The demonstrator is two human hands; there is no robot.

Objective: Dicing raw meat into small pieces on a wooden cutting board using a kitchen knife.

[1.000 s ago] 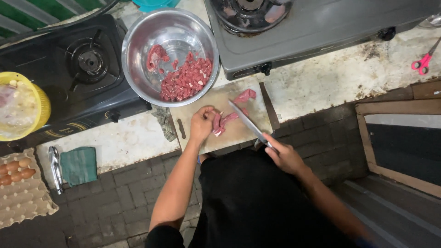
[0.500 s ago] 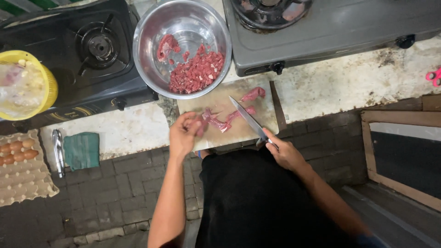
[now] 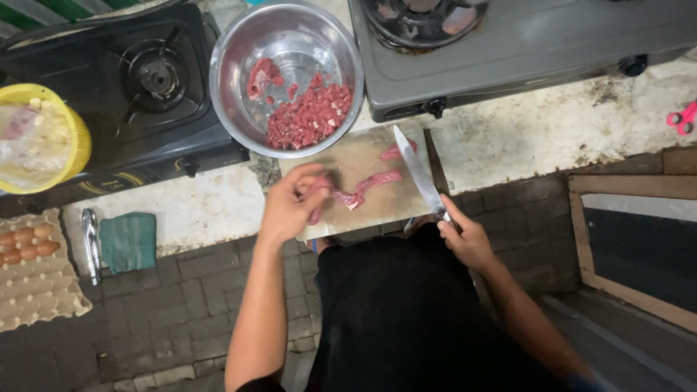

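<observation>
Head cam – knife [image 3: 420, 171] handle hidden in right hand [image 3: 465, 239].

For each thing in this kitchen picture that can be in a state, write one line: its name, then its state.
left hand: gripping the meat strip
right hand: holding the knife, blade over the cutting board
steel bowl: part filled with diced meat
black stove: no flame visible
egg tray: mostly empty

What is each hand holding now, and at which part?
The right hand holds a knife by its handle. The left hand pinches one end of a raw meat strip on the cutting board.
</observation>
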